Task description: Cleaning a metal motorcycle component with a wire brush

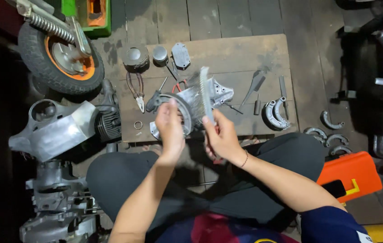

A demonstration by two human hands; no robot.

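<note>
Gripping a round metal plate [187, 110] in my left hand [169, 128], right hand [220, 137] closing around a wire brush [205, 92], bristles touching the plate, pliers [136, 90] lying nearby

A round metal engine part [179, 112] is gripped by the left hand [170, 126]. A wire brush [204, 92] is held in the right hand [222, 137], bristles against the part, above a wooden board [245, 54].

Dim dark plank floor [209, 18] under a worn wooden board [245, 51].
</note>
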